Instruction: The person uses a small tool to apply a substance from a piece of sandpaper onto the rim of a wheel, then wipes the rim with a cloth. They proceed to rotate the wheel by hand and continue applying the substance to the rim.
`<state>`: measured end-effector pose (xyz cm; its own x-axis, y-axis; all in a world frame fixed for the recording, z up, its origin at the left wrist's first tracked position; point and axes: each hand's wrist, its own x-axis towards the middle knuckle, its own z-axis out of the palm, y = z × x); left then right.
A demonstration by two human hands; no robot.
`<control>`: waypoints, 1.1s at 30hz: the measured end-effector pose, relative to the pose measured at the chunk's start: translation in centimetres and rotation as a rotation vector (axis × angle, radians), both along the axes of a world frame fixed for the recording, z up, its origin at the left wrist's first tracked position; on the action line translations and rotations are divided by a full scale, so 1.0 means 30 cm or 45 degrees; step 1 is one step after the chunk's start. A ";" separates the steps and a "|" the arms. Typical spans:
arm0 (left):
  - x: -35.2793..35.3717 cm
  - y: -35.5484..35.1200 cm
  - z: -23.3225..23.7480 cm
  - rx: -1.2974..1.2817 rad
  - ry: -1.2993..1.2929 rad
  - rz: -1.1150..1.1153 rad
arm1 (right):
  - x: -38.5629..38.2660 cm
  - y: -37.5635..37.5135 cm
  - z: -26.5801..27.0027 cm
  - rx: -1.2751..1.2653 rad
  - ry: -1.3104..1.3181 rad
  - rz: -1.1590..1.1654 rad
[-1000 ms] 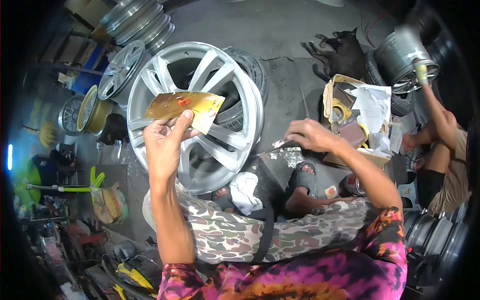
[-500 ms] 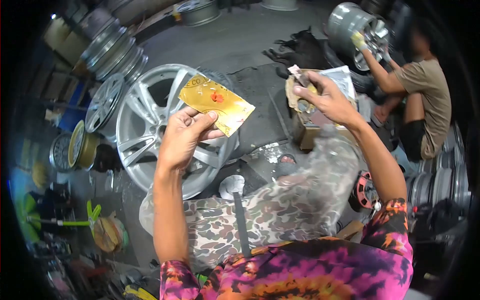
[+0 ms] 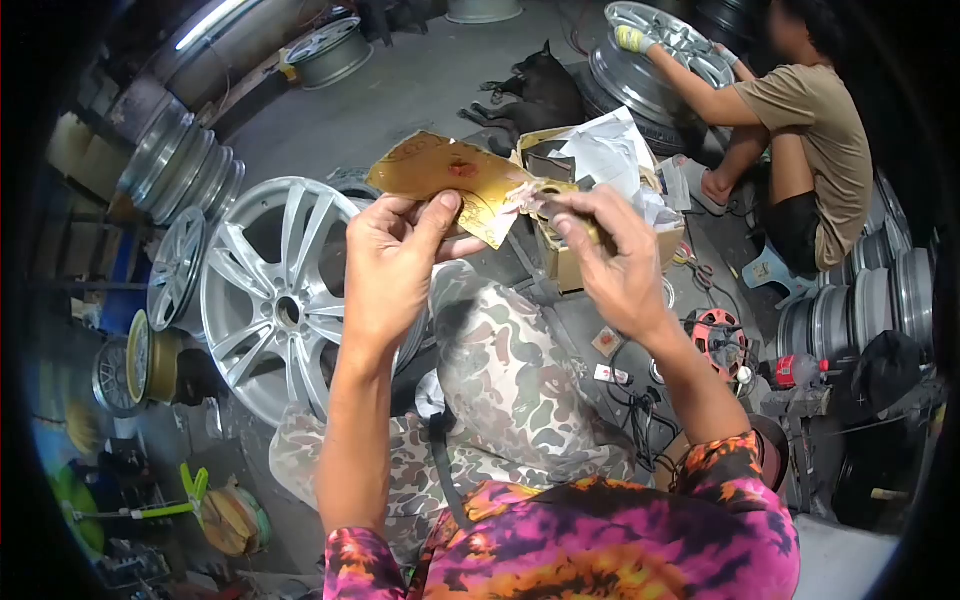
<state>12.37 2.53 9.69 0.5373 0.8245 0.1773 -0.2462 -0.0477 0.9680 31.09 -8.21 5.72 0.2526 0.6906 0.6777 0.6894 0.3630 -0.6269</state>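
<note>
My left hand (image 3: 392, 268) pinches a thin yellow sheet (image 3: 415, 172) with printed lettering, thumb on top and fingers beneath. A small red blob (image 3: 462, 169) sits on the sheet. In my right hand (image 3: 622, 262) is a small scraper-like tool (image 3: 548, 190), gripped between thumb and fingers, with pinkish-white paste on its end. That end meets the sheet's right edge; the rest of the tool is partly hidden by my fingers. Below and left of my left hand stands a silver alloy wheel (image 3: 265, 310). Behind my right hand is an open cardboard box (image 3: 566, 268) with white papers (image 3: 612, 148).
At right a person in a tan shirt (image 3: 822, 150) handles another wheel (image 3: 640, 88) with gloved hands. A black dog (image 3: 545, 98) lies on the floor. Wheels are stacked at left (image 3: 180, 168) and right (image 3: 868, 300). A red reel (image 3: 718, 340) and cables lie nearby.
My right hand has come left and down, bringing the pasted tool end to the yellow sheet. The sheet is tipped flatter. The view has shifted, and the other person's wheel has tilted.
</note>
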 end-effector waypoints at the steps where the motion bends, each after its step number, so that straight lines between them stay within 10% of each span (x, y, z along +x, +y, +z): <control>1: 0.007 -0.002 -0.010 0.001 0.002 0.005 | -0.009 -0.005 -0.017 0.004 0.063 0.029; 11: 0.028 -0.005 -0.075 0.086 0.281 0.080 | 0.016 -0.126 -0.069 -0.381 0.228 0.296; 17: 0.090 -0.016 -0.099 -0.155 0.167 -0.045 | 0.019 -0.142 -0.078 -0.100 0.401 0.027; 23: 0.140 -0.053 -0.094 -0.486 -0.075 -0.264 | 0.008 -0.134 -0.140 0.370 -0.243 -0.300; 33: 0.096 -0.064 -0.050 -0.142 0.088 -0.116 | -0.002 -0.239 -0.165 0.130 -0.094 -0.280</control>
